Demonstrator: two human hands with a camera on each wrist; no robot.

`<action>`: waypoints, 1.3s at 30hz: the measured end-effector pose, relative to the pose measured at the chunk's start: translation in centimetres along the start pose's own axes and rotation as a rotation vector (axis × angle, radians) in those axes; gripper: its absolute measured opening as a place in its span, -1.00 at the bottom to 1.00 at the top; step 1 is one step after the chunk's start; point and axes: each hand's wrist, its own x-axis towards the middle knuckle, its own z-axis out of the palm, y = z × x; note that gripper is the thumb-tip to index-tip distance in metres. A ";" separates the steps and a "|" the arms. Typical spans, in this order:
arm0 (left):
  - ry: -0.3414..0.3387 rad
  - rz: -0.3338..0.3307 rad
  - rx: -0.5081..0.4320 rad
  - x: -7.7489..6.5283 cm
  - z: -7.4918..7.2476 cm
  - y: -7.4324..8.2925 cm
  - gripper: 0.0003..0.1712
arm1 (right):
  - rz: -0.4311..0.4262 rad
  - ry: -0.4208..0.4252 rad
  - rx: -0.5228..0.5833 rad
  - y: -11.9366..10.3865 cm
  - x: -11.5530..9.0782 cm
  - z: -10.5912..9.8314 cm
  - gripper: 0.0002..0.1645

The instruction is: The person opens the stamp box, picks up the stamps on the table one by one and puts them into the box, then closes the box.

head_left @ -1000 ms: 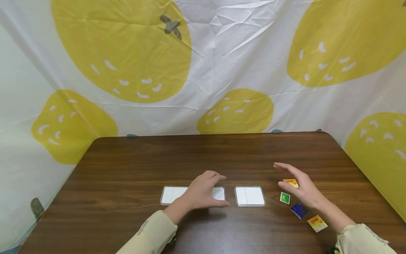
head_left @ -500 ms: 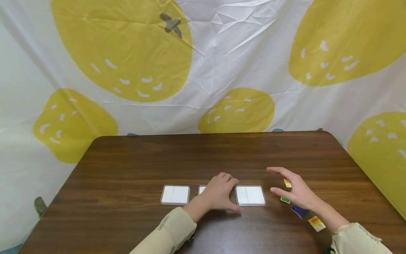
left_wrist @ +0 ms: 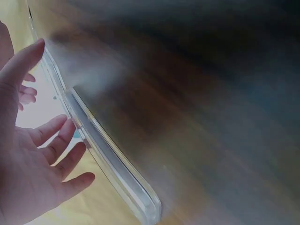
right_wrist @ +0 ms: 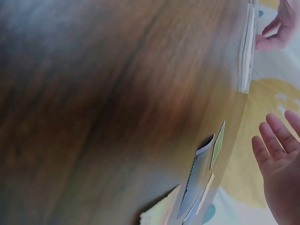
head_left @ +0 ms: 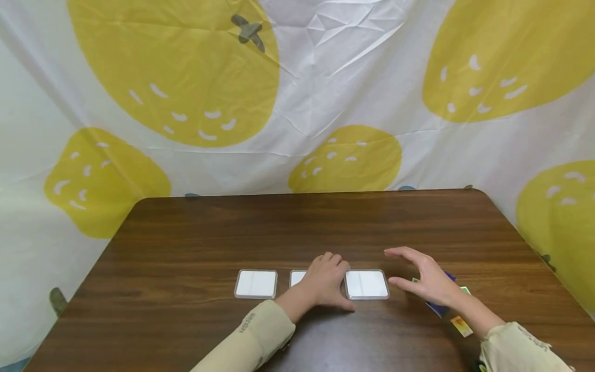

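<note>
White case (head_left: 366,284), long axis sideways

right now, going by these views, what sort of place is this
Probably an indoor tabletop set up for filming or handling small items: a brown wood-grain table, a creased fruit-print cloth behind it, and flat white rectangles in a row.

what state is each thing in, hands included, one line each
left hand, fingers extended, holding nothing
right hand, fingers apart, holding nothing
left case, lying flat
middle case, mostly hidden by the left hand
right case, lying flat
blue packet, partly hidden
backdrop cloth, hanging, creased
</note>
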 end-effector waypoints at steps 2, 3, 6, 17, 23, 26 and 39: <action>-0.009 -0.012 0.014 0.1 0.1 0.1 -0.16 | 0.004 -0.009 0.004 -0.1 0.0 0.1 -0.41; -0.009 -0.016 0.017 0.1 0.1 0.2 -0.17 | 0.006 -0.013 0.007 -0.1 0.1 0.2 -0.41; -0.024 -0.037 0.008 0.2 0.1 0.2 -0.17 | 0.013 -0.024 0.015 -0.2 0.2 0.4 -0.40; -0.057 -0.067 -0.080 0.7 0.2 -0.3 -0.24 | 0.001 -0.056 -0.017 -0.1 0.5 1.0 -0.36; -0.060 -0.059 -0.087 0.8 0.3 -0.4 -0.28 | -0.032 -0.098 -0.085 0.0 0.5 1.4 -0.34; -0.059 -0.055 -0.094 0.8 0.3 -0.5 -0.29 | -0.034 -0.122 -0.109 -0.1 0.7 1.6 -0.33; -0.071 -0.059 -0.133 0.9 0.5 -0.6 -0.32 | -0.028 -0.242 -0.173 -0.5 1.1 1.8 -0.31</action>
